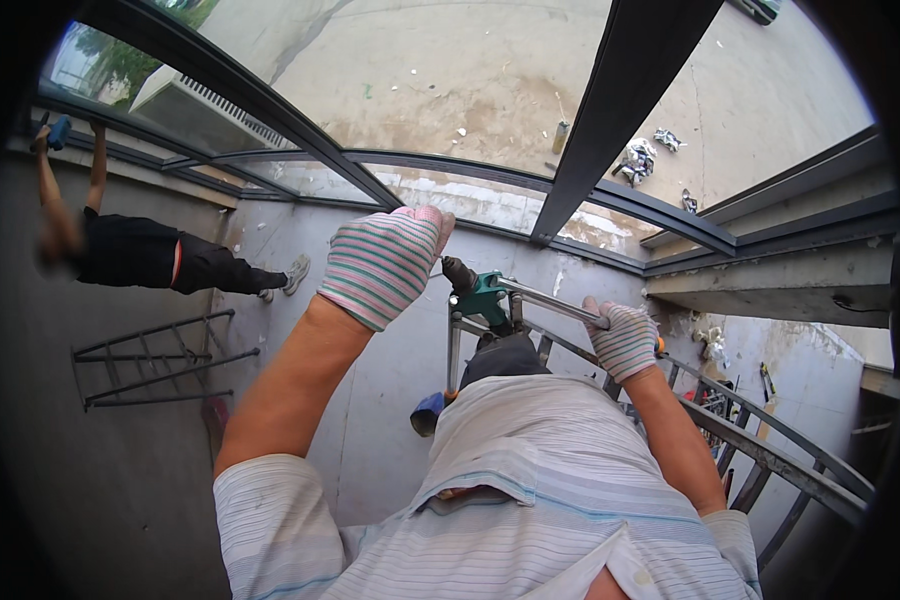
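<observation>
My left hand [382,262], in a striped knit glove, is closed, its fingertips pinched together just above the dark nozzle [457,274] of a hand riveter. What the fingertips hold, if anything, is too small to make out. The riveter has a green head [482,302] and two long silver arms spread apart. My right hand [624,340], gloved alike, wraps around the arm [550,300] reaching to the right; an orange bit shows beyond that hand. The other arm hangs down beside my dark trousers, toward a blue piece [427,412].
Dark window frames [610,110] stand ahead, with bare ground outside. A metal ladder [770,455] runs along my right, with tools on the floor beyond it. At left, another person [135,250] raises a blue power tool [58,133]; a second ladder [170,360] stands nearby.
</observation>
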The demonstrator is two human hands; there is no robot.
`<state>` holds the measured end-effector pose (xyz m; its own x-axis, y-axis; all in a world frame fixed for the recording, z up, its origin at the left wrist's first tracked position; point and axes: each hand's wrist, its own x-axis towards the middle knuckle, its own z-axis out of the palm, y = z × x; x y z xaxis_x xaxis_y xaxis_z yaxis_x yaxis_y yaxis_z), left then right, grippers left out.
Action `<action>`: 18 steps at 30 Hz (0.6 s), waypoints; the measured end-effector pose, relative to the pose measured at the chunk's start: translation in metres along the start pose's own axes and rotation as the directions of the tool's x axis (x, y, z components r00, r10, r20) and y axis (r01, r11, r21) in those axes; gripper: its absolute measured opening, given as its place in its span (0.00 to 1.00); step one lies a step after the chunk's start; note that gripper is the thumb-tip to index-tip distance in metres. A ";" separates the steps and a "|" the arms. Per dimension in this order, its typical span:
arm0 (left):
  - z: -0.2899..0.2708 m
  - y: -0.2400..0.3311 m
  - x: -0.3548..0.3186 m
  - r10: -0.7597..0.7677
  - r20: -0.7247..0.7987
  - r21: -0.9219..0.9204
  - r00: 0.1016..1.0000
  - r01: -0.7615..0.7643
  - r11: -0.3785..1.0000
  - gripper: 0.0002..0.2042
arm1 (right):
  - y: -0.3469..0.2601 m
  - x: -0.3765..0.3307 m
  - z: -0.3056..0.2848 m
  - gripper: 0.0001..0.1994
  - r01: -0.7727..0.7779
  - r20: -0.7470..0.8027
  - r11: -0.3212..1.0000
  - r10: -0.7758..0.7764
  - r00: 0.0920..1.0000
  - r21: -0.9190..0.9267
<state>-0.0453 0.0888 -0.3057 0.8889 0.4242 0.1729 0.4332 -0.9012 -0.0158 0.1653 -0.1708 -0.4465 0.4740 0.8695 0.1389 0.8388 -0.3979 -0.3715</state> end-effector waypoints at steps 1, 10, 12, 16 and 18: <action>-0.001 -0.001 0.002 0.021 0.015 0.013 1.000 -0.021 1.000 0.11 | 0.000 0.000 0.000 0.19 -0.008 0.006 1.000 0.008 1.000 0.000; -0.005 -0.013 0.004 0.122 0.169 0.020 0.978 -0.127 0.992 0.09 | 0.001 0.000 0.001 0.19 -0.020 0.037 1.000 0.020 0.999 0.008; -0.011 -0.013 0.006 0.141 0.213 0.060 0.967 -0.157 0.986 0.08 | -0.003 0.001 -0.003 0.20 -0.022 0.037 1.000 0.021 0.999 0.009; -0.020 -0.011 0.010 0.141 0.317 0.101 0.938 -0.181 0.978 0.06 | -0.003 0.000 -0.002 0.21 -0.027 0.059 1.000 0.027 0.998 -0.002; -0.023 -0.011 0.014 0.152 0.392 0.127 0.907 -0.217 0.968 0.06 | -0.001 -0.002 0.000 0.21 -0.027 0.069 1.000 0.026 0.997 0.016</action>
<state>-0.0417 0.1028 -0.2808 0.9308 0.2829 -0.2315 0.2453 -0.9529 -0.1781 0.1633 -0.1724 -0.4468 0.4757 0.8772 0.0655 0.8214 -0.4164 -0.3897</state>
